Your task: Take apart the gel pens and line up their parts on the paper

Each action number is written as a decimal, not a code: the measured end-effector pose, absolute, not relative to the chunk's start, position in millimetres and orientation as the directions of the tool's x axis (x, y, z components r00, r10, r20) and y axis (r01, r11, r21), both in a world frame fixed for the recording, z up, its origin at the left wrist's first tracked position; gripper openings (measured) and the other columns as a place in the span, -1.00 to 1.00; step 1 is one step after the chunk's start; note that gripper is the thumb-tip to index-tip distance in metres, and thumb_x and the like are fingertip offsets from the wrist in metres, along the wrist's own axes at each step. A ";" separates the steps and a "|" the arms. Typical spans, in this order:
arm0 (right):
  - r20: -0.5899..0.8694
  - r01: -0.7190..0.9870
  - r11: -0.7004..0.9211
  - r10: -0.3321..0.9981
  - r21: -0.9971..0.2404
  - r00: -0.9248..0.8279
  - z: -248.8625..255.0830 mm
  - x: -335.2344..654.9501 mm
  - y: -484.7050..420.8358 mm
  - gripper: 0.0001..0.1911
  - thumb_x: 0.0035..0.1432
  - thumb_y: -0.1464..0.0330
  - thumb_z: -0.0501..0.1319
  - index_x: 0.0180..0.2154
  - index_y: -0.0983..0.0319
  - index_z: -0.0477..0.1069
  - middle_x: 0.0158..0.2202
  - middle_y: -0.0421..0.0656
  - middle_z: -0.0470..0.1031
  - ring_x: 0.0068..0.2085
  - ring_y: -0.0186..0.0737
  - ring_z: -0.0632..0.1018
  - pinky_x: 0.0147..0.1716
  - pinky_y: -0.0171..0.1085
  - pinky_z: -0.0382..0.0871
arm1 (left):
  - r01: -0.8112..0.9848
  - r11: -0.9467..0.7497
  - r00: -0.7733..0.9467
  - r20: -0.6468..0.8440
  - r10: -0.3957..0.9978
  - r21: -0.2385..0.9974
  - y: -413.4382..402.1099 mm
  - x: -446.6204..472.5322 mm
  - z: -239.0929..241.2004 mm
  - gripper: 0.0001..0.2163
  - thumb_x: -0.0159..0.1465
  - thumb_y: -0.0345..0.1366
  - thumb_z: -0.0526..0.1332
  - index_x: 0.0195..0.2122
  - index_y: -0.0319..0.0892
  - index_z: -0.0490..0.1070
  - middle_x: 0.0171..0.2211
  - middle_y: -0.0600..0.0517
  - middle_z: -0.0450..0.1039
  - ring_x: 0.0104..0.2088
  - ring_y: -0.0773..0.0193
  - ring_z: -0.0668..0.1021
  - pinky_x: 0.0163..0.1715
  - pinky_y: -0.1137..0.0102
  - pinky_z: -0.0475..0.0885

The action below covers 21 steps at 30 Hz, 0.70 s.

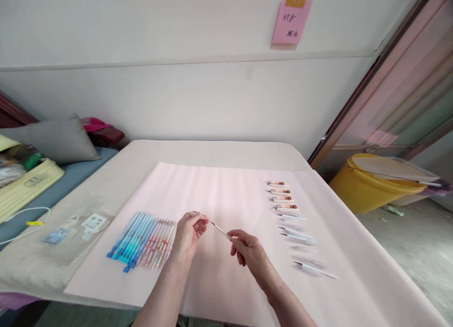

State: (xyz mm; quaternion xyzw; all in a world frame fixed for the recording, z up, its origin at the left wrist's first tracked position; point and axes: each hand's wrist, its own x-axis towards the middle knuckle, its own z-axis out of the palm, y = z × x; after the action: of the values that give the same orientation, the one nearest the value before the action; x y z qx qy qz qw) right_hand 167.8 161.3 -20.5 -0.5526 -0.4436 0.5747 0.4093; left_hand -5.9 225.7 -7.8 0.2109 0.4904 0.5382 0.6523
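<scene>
A thin white pen refill (221, 230) with a dark tip slants between my hands above the paper-covered table. My right hand (249, 251) pinches its rear end between thumb and fingers. At the dark tip, my left hand (191, 230) is closed in a pinch; a small pale piece seems to lie in its fingertips, too small to name. Blue pens (132, 237) and pink-and-white patterned pens (157, 247) lie side by side left of my left hand. To the right lie pen parts with brown figures (285, 207), clear barrels (311, 262) and white refills (297, 236).
Pale pink paper (212, 190) covers much of the table. Clear plastic bags (90, 223) lie at its left. A grey cushion (65, 138) and a pale yellow box (31, 188) are farther left. On the right floor stands a yellow bucket (361, 190). A pink note (292, 22) hangs on the wall.
</scene>
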 end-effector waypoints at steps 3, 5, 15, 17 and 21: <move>-0.282 -0.048 -0.285 0.958 -0.957 -0.057 -16.2 169.1 160.8 -0.71 0.04 0.24 0.09 -0.24 0.27 0.39 -0.59 -0.25 0.36 -0.65 -0.45 0.24 -0.66 -0.40 0.08 | -0.536 0.291 -0.113 -0.409 0.906 0.792 227.8 -8.2 -10.3 -0.84 -0.04 -0.37 0.30 -0.46 -0.22 0.32 -0.47 0.00 0.48 -0.43 0.34 0.53 -0.47 0.49 0.38; -0.281 -0.094 -0.285 0.958 -0.954 -0.057 -14.1 169.5 160.4 -0.70 0.05 0.23 0.10 -0.23 0.27 0.39 -0.58 -0.25 0.36 -0.65 -0.45 0.24 -0.65 -0.40 0.07 | -0.536 0.291 -0.120 -0.413 0.903 0.792 227.2 -7.2 -12.0 -0.84 -0.04 -0.37 0.29 -0.46 -0.22 0.32 -0.46 -0.01 0.48 -0.43 0.35 0.53 -0.46 0.49 0.38; -0.219 0.022 -0.219 0.976 -0.976 0.008 -20.8 169.7 163.3 -0.71 0.07 0.23 0.08 -0.23 0.24 0.41 -0.59 -0.27 0.32 -0.65 -0.44 0.24 -0.67 -0.40 0.10 | -0.292 0.529 0.348 -0.427 0.835 0.797 199.8 26.7 -16.2 -0.90 0.04 -0.32 0.24 -0.47 -0.21 0.33 -0.44 0.00 0.45 -0.38 0.33 0.48 -0.47 0.51 0.31; -0.203 0.091 -0.204 0.979 -0.975 0.023 -23.1 170.1 163.7 -0.71 0.07 0.23 0.07 -0.23 0.22 0.42 -0.60 -0.27 0.31 -0.64 -0.43 0.25 -0.66 -0.40 0.12 | -0.305 0.532 0.360 -0.422 0.832 0.790 197.0 28.9 -15.1 -0.90 0.04 -0.32 0.24 -0.46 -0.20 0.33 -0.45 0.02 0.44 -0.38 0.33 0.48 -0.45 0.50 0.31; -0.182 0.192 -0.185 0.983 -0.964 0.034 -23.8 168.8 162.2 -0.71 0.08 0.23 0.06 -0.23 0.20 0.44 -0.61 -0.28 0.31 -0.63 -0.42 0.26 -0.64 -0.40 0.15 | -0.338 0.531 0.346 -0.422 0.838 0.777 192.8 31.6 -13.5 -0.85 0.06 -0.25 0.24 -0.47 -0.20 0.32 -0.49 0.03 0.41 -0.42 0.34 0.46 -0.47 0.49 0.31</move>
State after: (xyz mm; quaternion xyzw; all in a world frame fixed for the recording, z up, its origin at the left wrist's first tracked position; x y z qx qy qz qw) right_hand 168.8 162.2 -23.8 -0.5947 -0.4939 0.4889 0.4043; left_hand 31.6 192.8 -13.5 0.2948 0.4237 0.3842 0.7655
